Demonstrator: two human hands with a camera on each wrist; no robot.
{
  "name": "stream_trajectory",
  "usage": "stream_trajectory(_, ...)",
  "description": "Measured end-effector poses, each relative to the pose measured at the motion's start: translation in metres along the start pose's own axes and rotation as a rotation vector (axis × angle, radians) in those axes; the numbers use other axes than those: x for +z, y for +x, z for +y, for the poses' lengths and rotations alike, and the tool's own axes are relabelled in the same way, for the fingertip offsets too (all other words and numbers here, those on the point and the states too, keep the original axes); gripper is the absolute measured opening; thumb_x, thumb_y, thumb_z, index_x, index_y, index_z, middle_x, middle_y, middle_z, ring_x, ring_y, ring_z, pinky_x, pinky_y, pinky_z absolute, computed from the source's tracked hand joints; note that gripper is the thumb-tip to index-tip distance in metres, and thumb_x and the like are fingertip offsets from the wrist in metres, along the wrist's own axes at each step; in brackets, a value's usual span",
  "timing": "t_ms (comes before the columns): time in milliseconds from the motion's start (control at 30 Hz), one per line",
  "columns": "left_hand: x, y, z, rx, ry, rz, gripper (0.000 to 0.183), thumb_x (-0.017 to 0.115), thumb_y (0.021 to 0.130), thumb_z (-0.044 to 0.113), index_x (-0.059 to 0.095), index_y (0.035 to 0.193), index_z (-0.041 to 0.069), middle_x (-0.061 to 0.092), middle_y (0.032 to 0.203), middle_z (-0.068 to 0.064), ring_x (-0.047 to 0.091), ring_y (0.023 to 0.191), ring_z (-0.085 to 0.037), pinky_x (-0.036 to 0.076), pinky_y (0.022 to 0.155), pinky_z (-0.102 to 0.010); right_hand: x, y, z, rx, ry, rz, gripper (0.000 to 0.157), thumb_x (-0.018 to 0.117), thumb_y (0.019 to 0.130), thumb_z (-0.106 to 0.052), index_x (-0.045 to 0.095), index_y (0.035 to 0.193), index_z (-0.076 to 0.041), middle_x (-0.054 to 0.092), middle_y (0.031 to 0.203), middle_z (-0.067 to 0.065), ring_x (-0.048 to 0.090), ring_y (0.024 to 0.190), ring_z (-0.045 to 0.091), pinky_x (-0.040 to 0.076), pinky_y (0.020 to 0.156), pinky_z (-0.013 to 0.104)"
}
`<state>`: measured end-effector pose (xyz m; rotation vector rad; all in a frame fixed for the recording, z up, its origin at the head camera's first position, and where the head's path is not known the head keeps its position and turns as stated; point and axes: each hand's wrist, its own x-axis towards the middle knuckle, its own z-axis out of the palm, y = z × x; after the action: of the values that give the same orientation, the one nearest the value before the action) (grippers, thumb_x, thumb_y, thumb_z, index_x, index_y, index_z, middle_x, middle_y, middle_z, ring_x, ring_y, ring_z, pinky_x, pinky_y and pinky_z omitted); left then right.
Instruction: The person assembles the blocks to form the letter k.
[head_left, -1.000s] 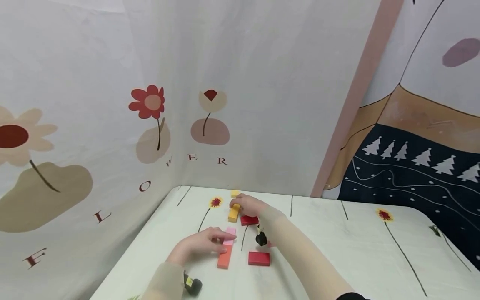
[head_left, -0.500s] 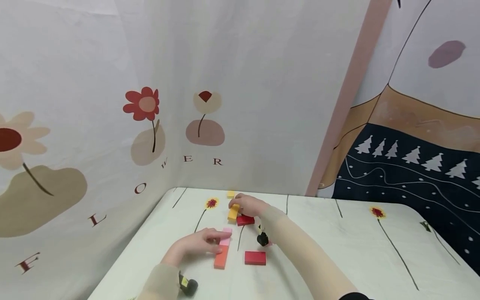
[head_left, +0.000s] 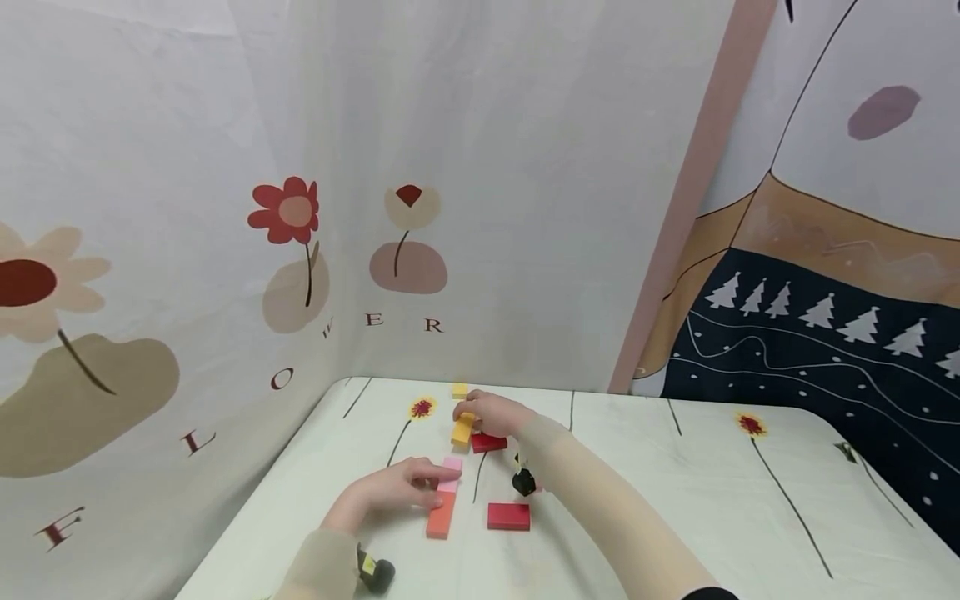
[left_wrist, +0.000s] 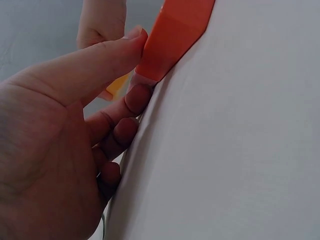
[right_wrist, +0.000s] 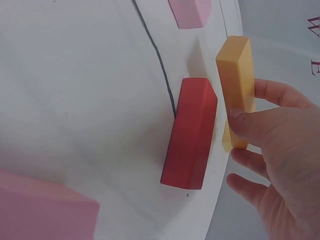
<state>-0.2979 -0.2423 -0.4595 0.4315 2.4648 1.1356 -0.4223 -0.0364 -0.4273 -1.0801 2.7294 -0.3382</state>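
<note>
My right hand (head_left: 495, 414) pinches a yellow block (head_left: 462, 431) between thumb and fingers. In the right wrist view this yellow block (right_wrist: 235, 75) is tilted up off the table, past a red block (right_wrist: 192, 135). My left hand (head_left: 393, 485) rests beside a pink block (head_left: 452, 463) and an orange block (head_left: 439, 518), which lie end to end. Its index finger reaches over the pink block and its thumb touches the orange one. In the left wrist view the orange block (left_wrist: 175, 40) lies by the thumb; the pink block is mostly hidden by the fingers.
Another yellow block (head_left: 460, 390) lies at the table's far edge. A red block (head_left: 508, 517) lies nearer me, right of the orange one. A pink block (right_wrist: 45, 210) fills a corner of the right wrist view. The white table cover (head_left: 637, 500) meets a hanging cloth behind.
The head view has turned slightly right, so everything sits a little further left. My right hand keeps hold of the yellow block, whose tilt shifts slightly. My left hand stays by the pink and orange blocks.
</note>
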Motion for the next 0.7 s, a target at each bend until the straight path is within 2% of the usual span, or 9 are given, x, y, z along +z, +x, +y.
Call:
stream_trajectory(467,-0.0021,0.0045,-0.0036,0.02,-0.001,-0.009,0.042,0.072,0.087,0.032,0.063,0.128,0.037,0.055,0.124,0.001,0.045,0.114,-0.024,0.032,0.096,-0.065,-0.0019,-0.001,-0.0033,-0.029,-0.059,-0.012,0.033,0.064,0.094,-0.015,0.064,0.122,-0.033,0.049,0.14,0.002,0.05,0.119,0.021,0.041,0.101,0.042)
stream_trajectory(700,-0.0032,0.0063,-0.0029,0.016,0.0,-0.013,0.043,0.072,0.087,0.032,0.063,0.128,0.036,0.055,0.124,0.0,0.044,0.115,-0.025,0.031,0.096,-0.066,-0.0025,0.0001,-0.0046,-0.014,-0.074,-0.025,0.035,0.064,0.094,-0.015,0.064,0.124,-0.032,0.048,0.141,0.002,0.049,0.12,0.021,0.041,0.102,0.041)
